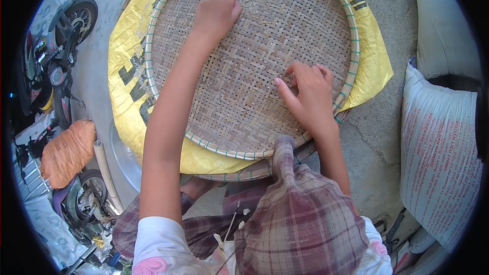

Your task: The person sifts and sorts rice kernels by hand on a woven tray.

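Note:
A round woven bamboo winnowing tray (244, 84), its rim bound with green ties, lies in front of me. My left hand (219, 10) is closed in a fist at the far left part of the weave; whatever the fingers may hold is hidden. Over the right side of the same tray is my right hand (308, 89), thumb and bent fingers apart, with nothing visible between them. Small pale bits are scattered on the weave near my left hand. Beneath the tray spreads a yellow sack (125, 117) with dark lettering, and the rim of another tray (234, 175) shows under that.
Plaid cloth (305, 214) covers the bottom middle. Full white sacks (438, 137) stand at the right on the concrete floor (377, 153). To the left are a motorbike (61, 71), an orange bag (69, 153), a pale pipe (107, 175) and a metal basin (122, 153).

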Demonstrator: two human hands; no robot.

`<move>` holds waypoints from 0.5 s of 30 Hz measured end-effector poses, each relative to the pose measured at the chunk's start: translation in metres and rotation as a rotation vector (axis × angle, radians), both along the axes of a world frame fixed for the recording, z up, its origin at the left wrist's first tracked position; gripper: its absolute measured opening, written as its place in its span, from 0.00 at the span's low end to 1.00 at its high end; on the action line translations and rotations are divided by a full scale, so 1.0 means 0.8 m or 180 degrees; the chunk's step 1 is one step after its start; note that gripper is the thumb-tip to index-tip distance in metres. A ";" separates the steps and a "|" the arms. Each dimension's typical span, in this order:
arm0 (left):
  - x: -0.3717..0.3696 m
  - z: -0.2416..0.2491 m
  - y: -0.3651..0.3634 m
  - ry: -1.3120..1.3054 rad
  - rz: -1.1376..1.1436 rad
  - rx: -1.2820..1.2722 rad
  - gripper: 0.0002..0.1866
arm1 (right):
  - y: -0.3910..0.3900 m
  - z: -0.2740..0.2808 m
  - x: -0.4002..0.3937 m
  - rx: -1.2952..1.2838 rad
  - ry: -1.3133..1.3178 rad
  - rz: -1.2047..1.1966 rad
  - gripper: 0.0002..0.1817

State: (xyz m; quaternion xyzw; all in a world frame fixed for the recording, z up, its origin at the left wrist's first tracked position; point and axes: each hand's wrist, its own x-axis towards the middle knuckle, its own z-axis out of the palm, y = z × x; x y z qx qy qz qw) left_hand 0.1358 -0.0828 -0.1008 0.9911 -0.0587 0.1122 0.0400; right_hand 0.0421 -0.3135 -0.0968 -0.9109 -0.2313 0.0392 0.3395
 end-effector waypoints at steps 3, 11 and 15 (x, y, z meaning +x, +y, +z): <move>-0.001 0.012 -0.006 0.0329 0.0867 -0.1516 0.06 | 0.000 0.001 0.001 -0.0043 0.0051 0.0017 0.15; -0.015 0.015 0.026 0.0871 0.1198 -0.7352 0.04 | -0.001 0.001 0.000 -0.0030 0.0003 0.0028 0.15; -0.015 0.009 0.026 0.1033 0.1152 -0.7258 0.08 | -0.001 0.002 0.000 -0.0017 0.0020 0.0020 0.15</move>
